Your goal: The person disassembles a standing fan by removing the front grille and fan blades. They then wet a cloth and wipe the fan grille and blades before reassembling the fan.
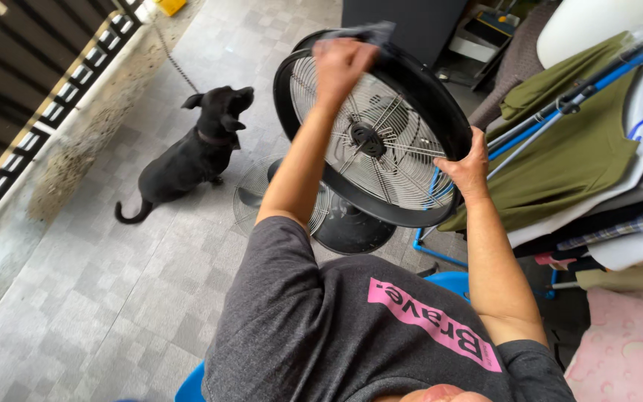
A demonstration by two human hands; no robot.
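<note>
On the fan's top rim, the left hand (340, 63) presses a dark cloth (366, 33), fingers closed over it. The right hand (466, 167) grips the rim of the fan (381, 141) at its lower right edge, holding it tilted above its round base (351, 227). A loose wire grille (251, 197) lies on the tiled floor (98, 298), near a black dog (191, 152). Clothes (582, 149) hang on a rack to the right.
</note>
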